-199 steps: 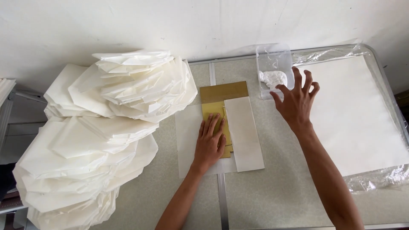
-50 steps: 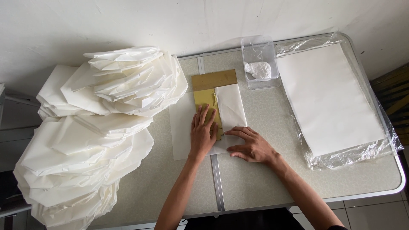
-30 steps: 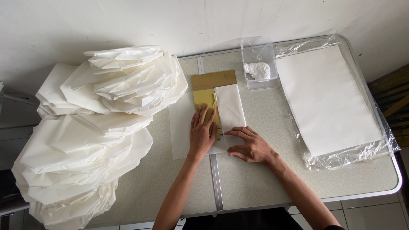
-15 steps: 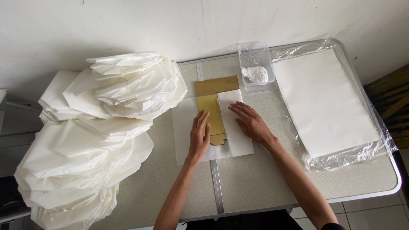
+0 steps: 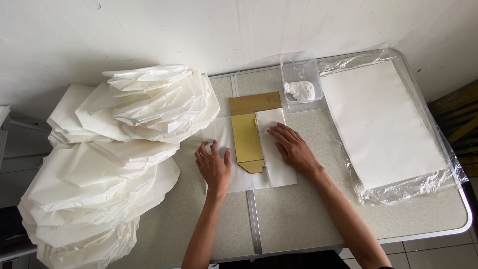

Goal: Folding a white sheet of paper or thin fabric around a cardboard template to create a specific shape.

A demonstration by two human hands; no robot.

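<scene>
Right hand [image 5: 294, 148] flat on folded paper [image 5: 273, 144], left hand [image 5: 214, 164] beside

Both my arms come up from the bottom of the frame, bare, toward the middle. My left hand [image 5: 214, 167] lies flat, palm down, fingers spread a bit, just left of centre. My right hand [image 5: 294, 148] sits a little higher, right of centre, also flat with fingers pointing upper left.

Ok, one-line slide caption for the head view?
Left hand and right hand press white paper around a gold template.
</scene>
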